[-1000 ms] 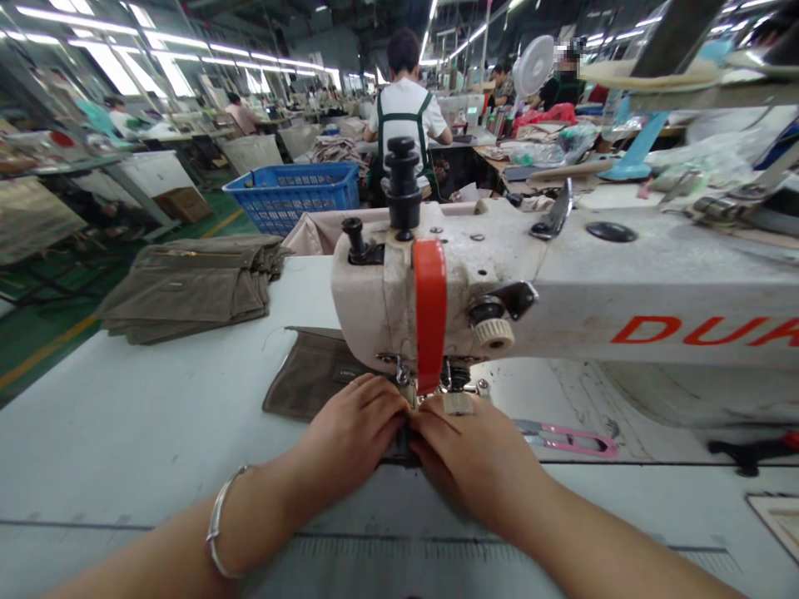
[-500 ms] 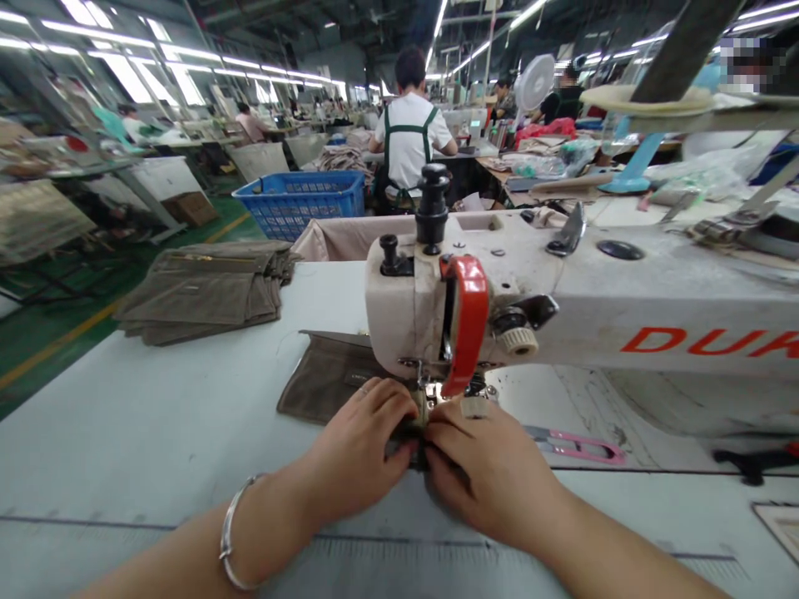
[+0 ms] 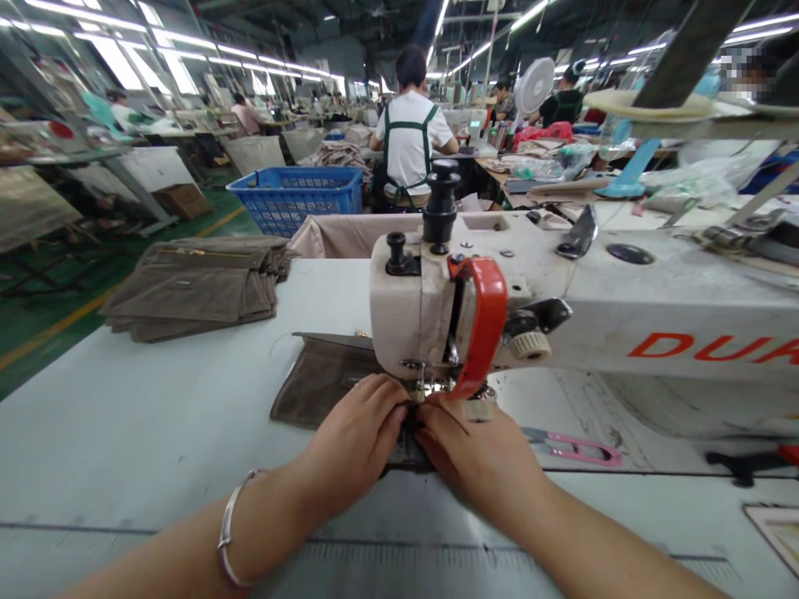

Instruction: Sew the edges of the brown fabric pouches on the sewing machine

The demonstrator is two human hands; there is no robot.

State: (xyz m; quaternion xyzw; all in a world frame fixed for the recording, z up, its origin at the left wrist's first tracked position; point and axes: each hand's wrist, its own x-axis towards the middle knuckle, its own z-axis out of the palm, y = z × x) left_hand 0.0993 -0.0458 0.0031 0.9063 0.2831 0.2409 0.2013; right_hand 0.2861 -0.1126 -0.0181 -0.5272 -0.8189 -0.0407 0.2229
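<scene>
A white sewing machine (image 3: pixel 562 316) with a red guard (image 3: pixel 483 333) stands on the pale table (image 3: pixel 125 433). A brown fabric piece (image 3: pixel 315 378) lies under its head. My left hand (image 3: pixel 355 437) and my right hand (image 3: pixel 478 457) meet just in front of the needle, fingers curled and pressed down on the near edge of the fabric. A silver bangle sits on my left wrist. The needle area and the fabric between my fingers are mostly hidden by the hands and the guard.
A stack of brown fabric pieces (image 3: pixel 193 287) lies at the table's far left. Pink thread snips (image 3: pixel 571 449) rest right of my hands. A blue basket (image 3: pixel 296 195) stands behind the table. A person in a white shirt (image 3: pixel 409 137) sits beyond with their back turned.
The view has shifted a little, so the machine head sits further right. My hands stay together on the fabric at the needle, fingers drawn in slightly closer.
</scene>
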